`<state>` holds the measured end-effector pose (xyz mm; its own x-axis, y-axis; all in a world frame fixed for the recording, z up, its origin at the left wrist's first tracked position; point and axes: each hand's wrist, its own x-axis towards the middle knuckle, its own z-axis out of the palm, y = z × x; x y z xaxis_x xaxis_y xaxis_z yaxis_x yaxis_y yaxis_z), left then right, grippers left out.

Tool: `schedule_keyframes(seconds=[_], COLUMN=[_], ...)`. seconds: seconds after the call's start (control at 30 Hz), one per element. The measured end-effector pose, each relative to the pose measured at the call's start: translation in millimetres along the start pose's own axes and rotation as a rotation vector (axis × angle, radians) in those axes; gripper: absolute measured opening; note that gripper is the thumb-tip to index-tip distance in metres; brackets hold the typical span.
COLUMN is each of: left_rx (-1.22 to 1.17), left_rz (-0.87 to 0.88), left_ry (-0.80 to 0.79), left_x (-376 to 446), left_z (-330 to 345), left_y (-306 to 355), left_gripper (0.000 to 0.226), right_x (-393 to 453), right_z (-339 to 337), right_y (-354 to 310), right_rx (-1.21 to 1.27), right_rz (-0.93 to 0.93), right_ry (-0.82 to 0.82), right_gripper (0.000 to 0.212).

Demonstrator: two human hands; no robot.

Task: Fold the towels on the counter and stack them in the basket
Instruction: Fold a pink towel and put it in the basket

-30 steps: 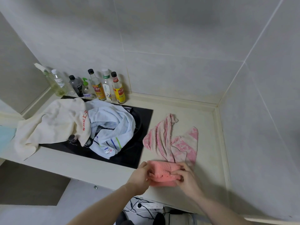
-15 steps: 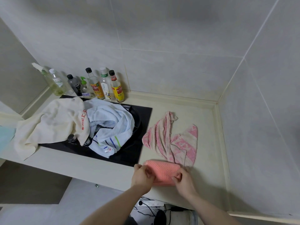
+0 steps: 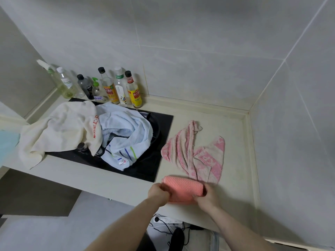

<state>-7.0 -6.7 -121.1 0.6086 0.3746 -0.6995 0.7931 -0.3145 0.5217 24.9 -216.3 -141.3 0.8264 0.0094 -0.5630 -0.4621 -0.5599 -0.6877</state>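
**Small coral cloth folded at the counter's front edge**

The left hand (image 3: 158,193) and right hand (image 3: 206,197) pinch the ends of the coral cloth (image 3: 183,189). It looks soft, light and floppy; hold it by the ends. Beyond lie three unfolded towels: pink (image 3: 195,153), blue (image 3: 125,134) and cream (image 3: 59,129). Seven bottles (image 3: 134,91) stand behind. No basket shows.
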Motion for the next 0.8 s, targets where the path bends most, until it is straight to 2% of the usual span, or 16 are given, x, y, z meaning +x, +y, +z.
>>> schedule_keyframes(seconds=[0.1, 0.27, 0.4, 0.6, 0.7, 0.8], left_rx=[-0.131, -0.527, -0.708, -0.688, -0.631, -0.625], left_rz=[0.012, 0.144, 0.141, 0.222, 0.246, 0.25], left_ry=[-0.064, -0.162, -0.194, -0.074, 0.022, 0.109], left_x=[-4.3, -23.8, -36.5, -51.1, -55.2, -62.6], left_z=[-7.9, -28.0, -51.1, -118.2, -160.7, -209.4], left_y=[-4.8, -5.1, 3.4, -18.8, -49.9, -82.8], left_gripper=[0.012, 0.02, 0.024, 0.03, 0.033, 0.026], right_x=[-0.7, -21.1, -35.9, -57.0, -72.1, -94.1], right_z=[-1.5, -5.6, 6.5, 49.5, 88.3, 128.0], right_y=[1.2, -13.6, -43.1, -90.4, -114.4, -143.4], right_rx=[0.058, 0.218, 0.365, 0.385, 0.357, 0.412], right_rz=[0.023, -0.085, -0.16, -0.194, -0.221, -0.233], right_ry=[-0.017, 0.189, 0.159, 0.036, -0.037, -0.118], right_gripper=[0.04, 0.034, 0.026, 0.037, 0.03, 0.025])
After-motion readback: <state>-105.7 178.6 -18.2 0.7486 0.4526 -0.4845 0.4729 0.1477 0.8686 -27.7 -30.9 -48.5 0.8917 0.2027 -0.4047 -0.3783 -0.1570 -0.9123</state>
